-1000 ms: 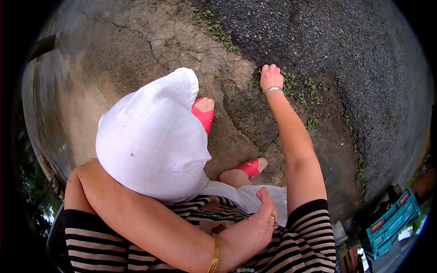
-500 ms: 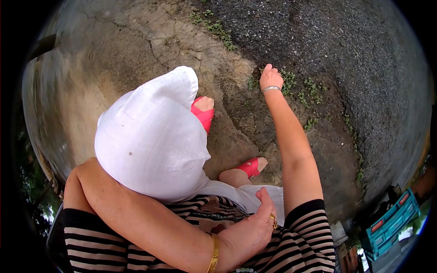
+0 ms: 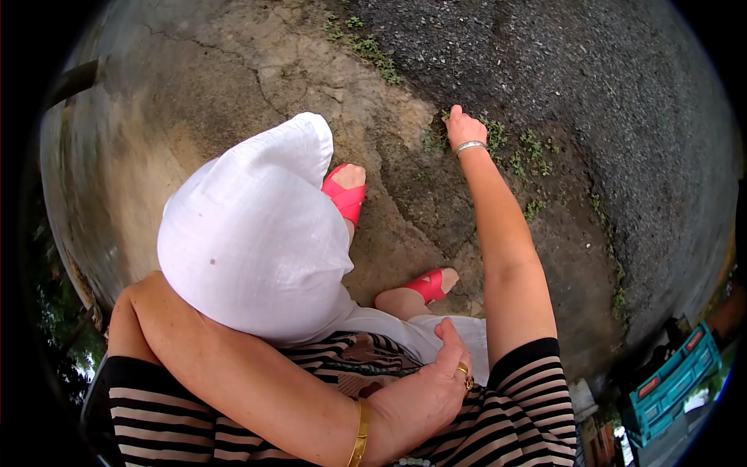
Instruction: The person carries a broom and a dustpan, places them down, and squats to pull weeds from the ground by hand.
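My right hand (image 3: pixel 467 129), with a silver bracelet (image 3: pixel 471 145) at the wrist, reaches down to the ground among low green weeds (image 3: pixel 496 134). Its fingers are curled, one pointing forward; whatever lies under them is hidden. Across my lap lies my left hand (image 3: pixel 424 397), over the striped clothing (image 3: pixel 510 420). That hand wears gold rings and a gold bangle (image 3: pixel 360 436); its thumb stands apart and nothing shows in it, though the fingertips are partly out of sight.
White trousers (image 3: pixel 257 241) cover my bent knee. Red sandals (image 3: pixel 426 286) are on my feet, on cracked concrete (image 3: pixel 210 86). Dark gravel (image 3: pixel 622 117) borders it at the right, with more weeds (image 3: pixel 373 54) along the edge. A teal slatted object (image 3: pixel 675 385) stands at lower right.
My right hand has shifted slightly to the right and turned, with one finger now pointing forward. My left hand remains on my lap.
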### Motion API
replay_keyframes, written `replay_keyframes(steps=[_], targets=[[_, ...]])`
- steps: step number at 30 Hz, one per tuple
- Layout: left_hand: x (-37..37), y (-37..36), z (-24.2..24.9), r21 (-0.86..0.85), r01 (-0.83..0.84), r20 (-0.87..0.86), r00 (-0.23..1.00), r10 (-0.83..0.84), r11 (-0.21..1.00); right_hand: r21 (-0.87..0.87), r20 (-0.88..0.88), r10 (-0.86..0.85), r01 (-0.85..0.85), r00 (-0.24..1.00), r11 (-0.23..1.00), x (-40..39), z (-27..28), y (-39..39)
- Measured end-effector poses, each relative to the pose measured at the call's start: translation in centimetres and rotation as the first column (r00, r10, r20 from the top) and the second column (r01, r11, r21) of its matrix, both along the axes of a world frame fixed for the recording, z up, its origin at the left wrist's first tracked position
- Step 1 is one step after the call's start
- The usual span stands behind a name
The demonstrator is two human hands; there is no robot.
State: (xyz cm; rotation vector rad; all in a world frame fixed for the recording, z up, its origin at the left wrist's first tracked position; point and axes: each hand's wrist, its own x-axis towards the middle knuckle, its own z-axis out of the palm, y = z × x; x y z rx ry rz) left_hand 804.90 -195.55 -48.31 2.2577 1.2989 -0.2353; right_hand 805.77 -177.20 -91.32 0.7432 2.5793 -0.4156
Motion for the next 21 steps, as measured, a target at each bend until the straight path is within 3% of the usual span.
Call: replay_keyframes(steps=[11,16,21], targets=[[0.0,-0.1,0.2,-0.044,-0.028,-0.029,0.999,0.027,0.999,0.152,0.093,0.068,-0.081,0.993,0.985,-0.6,0.8,-0.9],[0.1,0.0,0.2,-0.040,-0.026,-0.010,1.000,0.026,0.999,-0.057,0.288,-0.028,0.046,0.957,0.997,-1.5,2.2,0.8],[0.8,-0.2,-0.3,-0.025,-0.042,-0.048,0.998,0.041,0.999,-0.131,0.321,-0.049,0.096,0.946,0.987,-1.7,1.5,1.5]])
